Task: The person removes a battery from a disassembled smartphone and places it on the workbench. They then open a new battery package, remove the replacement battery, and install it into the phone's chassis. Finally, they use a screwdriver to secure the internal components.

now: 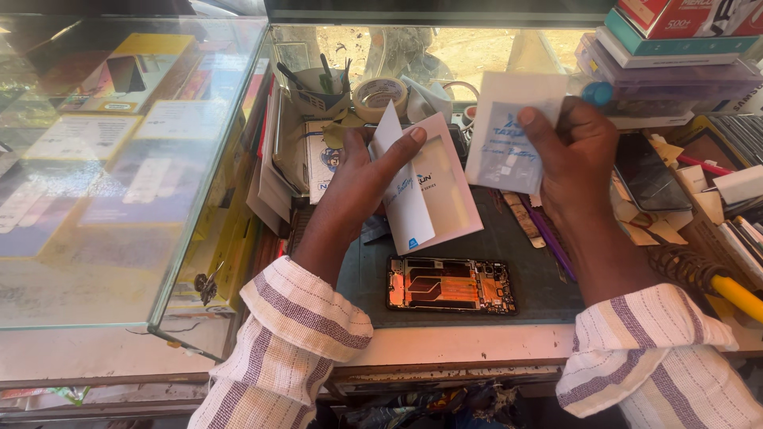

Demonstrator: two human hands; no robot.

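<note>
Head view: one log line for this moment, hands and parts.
left hand: holds opened white box | right hand: holds white pouch | opened phone: flat on dark mat, untouched

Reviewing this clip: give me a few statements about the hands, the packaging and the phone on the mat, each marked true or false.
1. The left hand holds an opened white cardboard sleeve. True.
2. The right hand is empty. False: it holds a pale plastic pouch.
3. An opened phone lies on the dark mat below both hands. True.
4. The phone is lying on the glass counter. False: the counter stands to the left, and the phone is on the mat.
5. A roll of tape sits behind the hands. True.
</note>
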